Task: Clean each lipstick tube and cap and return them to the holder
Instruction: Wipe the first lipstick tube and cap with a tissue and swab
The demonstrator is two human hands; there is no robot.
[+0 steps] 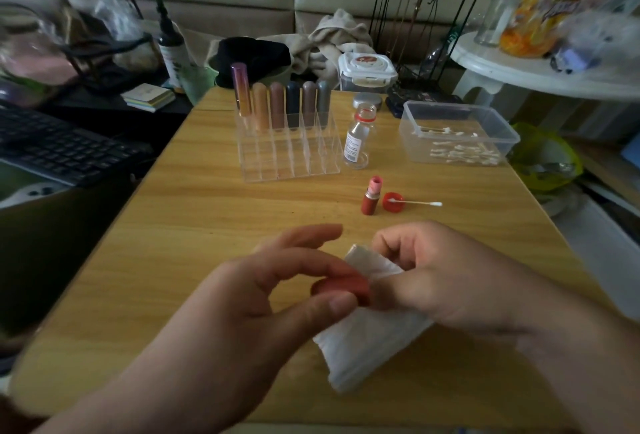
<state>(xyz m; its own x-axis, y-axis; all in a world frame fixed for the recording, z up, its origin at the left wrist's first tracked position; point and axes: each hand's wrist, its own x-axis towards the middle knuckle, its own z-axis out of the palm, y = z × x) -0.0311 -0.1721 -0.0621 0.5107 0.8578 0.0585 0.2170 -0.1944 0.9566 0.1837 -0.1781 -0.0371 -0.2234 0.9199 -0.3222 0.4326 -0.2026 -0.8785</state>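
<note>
1. Your left hand [277, 281] pinches the rust-red rounded plastic lipstick cap [343, 289] between thumb and forefinger. The other fingers are spread straight above it. The cap lies sideways, likely so its open end faces your other hand.
2. Your right hand [433, 277] is curled round a folded white paper tissue [367, 336] and presses it to the cap's right end. I cannot tell whether the tissue goes inside. The loose part of the tissue hangs below both hands, down toward the yellow wooden table [173, 260].
3. The rust-red lipstick tube [371, 196], its pink stick exposed, stands upright beyond your right fingertips, well apart. I judge it is parked uncapped until its cap is wiped.
4. Just right of that tube lies a small red round lid [393, 200], open side up. A white cotton swab [419, 203] rests one tip in it, so it probably serves as a dish for liquid from the uncapped clear glass bottle [358, 137] farther off.
5. The clear acrylic compartment holder [291, 163] sits farther out, ahead of your left hand. Six capped lipsticks stand in its back row.
</note>
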